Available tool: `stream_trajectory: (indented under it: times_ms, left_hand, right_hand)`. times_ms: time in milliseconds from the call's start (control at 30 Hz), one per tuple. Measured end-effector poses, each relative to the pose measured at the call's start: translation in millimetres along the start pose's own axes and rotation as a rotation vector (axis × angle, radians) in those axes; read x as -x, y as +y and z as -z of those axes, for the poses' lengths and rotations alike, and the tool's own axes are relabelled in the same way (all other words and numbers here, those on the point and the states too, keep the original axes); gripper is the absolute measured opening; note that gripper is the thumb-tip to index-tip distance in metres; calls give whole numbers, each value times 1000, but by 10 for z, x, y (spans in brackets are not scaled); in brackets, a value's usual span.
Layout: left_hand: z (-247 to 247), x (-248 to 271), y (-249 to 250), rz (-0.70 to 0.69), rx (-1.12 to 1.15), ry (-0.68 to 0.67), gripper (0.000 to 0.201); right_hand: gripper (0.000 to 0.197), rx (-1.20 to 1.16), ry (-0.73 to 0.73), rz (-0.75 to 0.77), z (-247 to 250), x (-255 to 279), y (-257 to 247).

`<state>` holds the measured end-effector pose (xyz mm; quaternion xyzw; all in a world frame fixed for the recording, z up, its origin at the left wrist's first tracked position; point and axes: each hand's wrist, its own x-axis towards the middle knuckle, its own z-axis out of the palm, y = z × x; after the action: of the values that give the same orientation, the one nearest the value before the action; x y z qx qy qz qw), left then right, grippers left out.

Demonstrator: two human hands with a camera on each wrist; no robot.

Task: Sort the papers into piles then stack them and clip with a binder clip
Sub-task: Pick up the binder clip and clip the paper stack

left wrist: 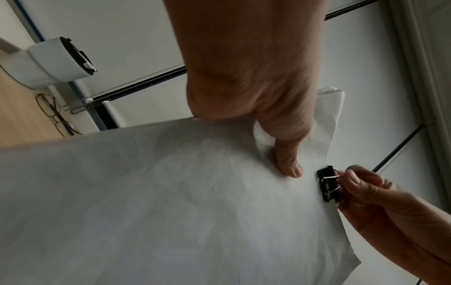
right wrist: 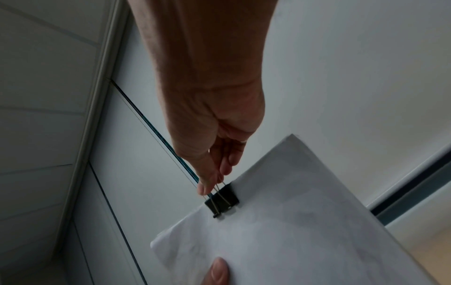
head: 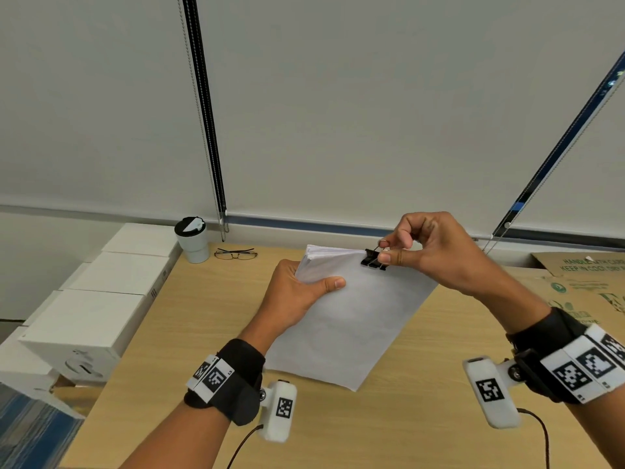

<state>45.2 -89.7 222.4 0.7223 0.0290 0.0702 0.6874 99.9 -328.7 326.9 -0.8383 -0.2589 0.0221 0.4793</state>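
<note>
A stack of white papers [head: 348, 316] is held tilted above the wooden desk [head: 169, 350]. My left hand [head: 301, 292] grips the stack near its top left corner, thumb on the front sheet. A black binder clip [head: 373, 259] sits on the top edge of the stack. My right hand [head: 406, 247] pinches the clip's wire handles between thumb and fingers. In the left wrist view the papers [left wrist: 171, 202] fill the frame, with the clip [left wrist: 328, 183] at their right edge. The right wrist view shows the clip [right wrist: 222, 199] biting the paper edge [right wrist: 292, 221].
A white tumbler with a black lid [head: 192, 238] and a pair of glasses [head: 235, 254] stand at the desk's far edge. White boxes [head: 101, 299] line the left side. A cardboard box [head: 581, 282] lies at the right. Closed blinds hang behind.
</note>
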Motion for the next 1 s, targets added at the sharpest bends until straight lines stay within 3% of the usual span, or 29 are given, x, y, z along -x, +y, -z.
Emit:
stream_trajectory:
  times_ms: [167, 300, 400, 533, 700, 833, 933, 1000]
  left_hand:
    - [-4, -16, 15, 25, 15, 24, 21]
    - [-17, -34, 74, 19, 45, 45, 22]
    - [-64, -50, 139, 1, 38, 22, 23]
    - [-124, -69, 231, -18, 72, 17, 18]
    - [-190, -85, 319, -31, 89, -29, 24]
    - [-211, -109, 360, -38, 84, -16, 26]
    - [-230, -126, 368, -49, 79, -10, 28]
    - [-245, -116, 378, -56, 86, -18, 26]
  right_hand:
    - [44, -48, -165, -25, 118, 12, -63]
    - [21, -51, 47, 13, 33, 19, -73]
    - [40, 30, 112, 31, -56, 25, 0]
    - [60, 210, 212, 186, -120, 108, 55]
    - [81, 474, 215, 250, -131, 190, 90]
    - [68, 480, 346, 258, -80, 226, 87]
    - [56, 584, 341, 357, -35, 235, 115]
    - [56, 632, 333, 318, 20, 231, 78]
